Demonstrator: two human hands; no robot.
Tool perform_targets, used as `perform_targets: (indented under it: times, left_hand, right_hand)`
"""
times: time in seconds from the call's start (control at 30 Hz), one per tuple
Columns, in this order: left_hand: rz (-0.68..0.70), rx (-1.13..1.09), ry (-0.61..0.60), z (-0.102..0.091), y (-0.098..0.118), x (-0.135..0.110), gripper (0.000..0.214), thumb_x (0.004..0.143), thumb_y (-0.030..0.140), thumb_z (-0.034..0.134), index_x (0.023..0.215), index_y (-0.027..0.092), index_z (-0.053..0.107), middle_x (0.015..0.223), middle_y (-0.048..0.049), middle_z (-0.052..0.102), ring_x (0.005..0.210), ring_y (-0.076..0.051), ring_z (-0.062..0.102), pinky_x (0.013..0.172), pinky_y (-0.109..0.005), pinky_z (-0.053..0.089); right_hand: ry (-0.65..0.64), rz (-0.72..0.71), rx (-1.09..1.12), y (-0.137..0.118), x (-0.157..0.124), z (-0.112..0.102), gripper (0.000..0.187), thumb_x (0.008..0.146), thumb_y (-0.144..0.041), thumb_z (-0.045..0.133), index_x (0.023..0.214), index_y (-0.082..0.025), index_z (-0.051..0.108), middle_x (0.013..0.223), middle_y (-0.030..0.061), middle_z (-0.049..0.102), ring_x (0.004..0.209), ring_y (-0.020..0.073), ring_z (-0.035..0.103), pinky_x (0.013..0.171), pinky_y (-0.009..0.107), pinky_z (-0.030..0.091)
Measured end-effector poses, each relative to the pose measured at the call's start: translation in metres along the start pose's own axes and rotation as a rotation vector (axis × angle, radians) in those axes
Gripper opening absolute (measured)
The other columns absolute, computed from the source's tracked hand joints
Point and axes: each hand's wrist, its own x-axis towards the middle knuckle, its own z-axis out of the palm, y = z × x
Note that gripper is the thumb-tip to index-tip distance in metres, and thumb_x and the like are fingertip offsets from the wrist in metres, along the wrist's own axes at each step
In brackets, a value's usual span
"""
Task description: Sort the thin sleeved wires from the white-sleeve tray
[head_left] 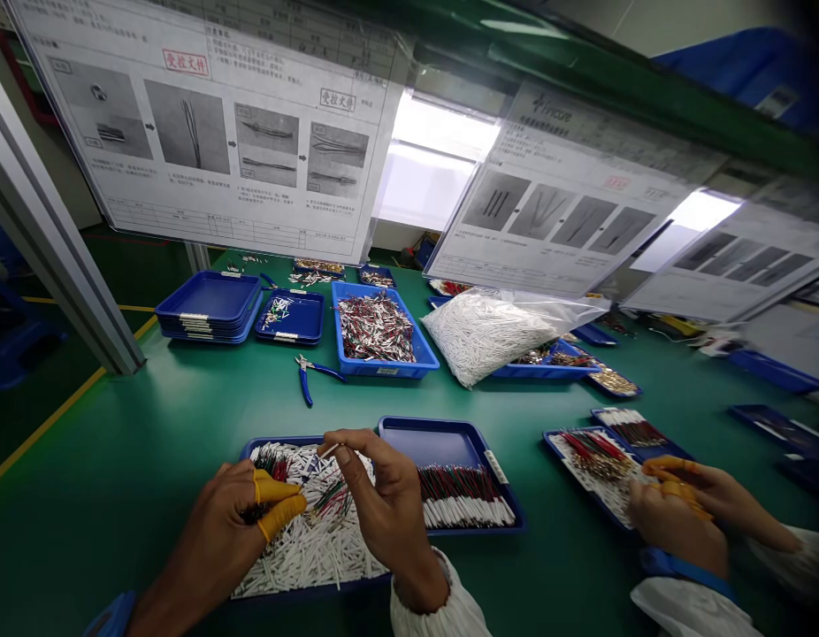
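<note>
My left hand (233, 518), with yellow finger cots on thumb and forefinger, is closed in a pinch over the left tray. Dark wire leads (254, 513) show under its fingers, though most of their length is hidden. My right hand (383, 495) is raised beside it, thumb and forefinger pinching a small white sleeve (331, 450). Beneath both hands, a blue tray (250, 447) is heaped with loose white sleeves (317, 557) and some red, green and black wires (336, 502). Right of it, another blue tray (429, 431) holds a row of wires with white sleeved ends (466, 495).
Side cutters (307, 376) lie behind the trays. Farther back are stacked blue trays (209, 296), a bin (419, 363) of wired parts and a plastic bag (489, 336) of white sleeves. Instruction sheets (210, 133) hang above. At right, another person's hands (681, 513) work over a tray.
</note>
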Motion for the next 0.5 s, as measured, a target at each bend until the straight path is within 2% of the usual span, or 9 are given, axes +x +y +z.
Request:
perform_targets:
  times: [0.23,0.5]
  left_hand:
    - [0.025,0.010,0.013,0.0001,-0.0027,-0.0017,0.025,0.083,0.055,0.067,0.086,0.034,0.081,0.069,0.0013,0.071,0.073,-0.021,0.060,0.082,-0.038,0.042]
    - [0.027,0.026,0.027,0.0016,-0.0027,0.0010,0.025,0.082,0.054,0.067,0.083,0.034,0.081,0.067,0.0007,0.070,0.071,-0.021,0.059,0.078,-0.038,0.044]
  right_hand:
    - [-0.017,0.017,-0.071,-0.0026,0.0001,-0.0026,0.020,0.098,-0.025,0.055,0.095,-0.024,0.074,0.091,0.0049,0.074,0.089,0.0228,0.068,0.080,0.035,0.050]
    - [-0.055,-0.234,-0.364,0.0016,0.0023,-0.0072,0.023,0.097,-0.013,0.050,0.103,-0.023,0.070,0.091,0.0060,0.073,0.088,0.0238,0.064,0.082,0.040,0.046]
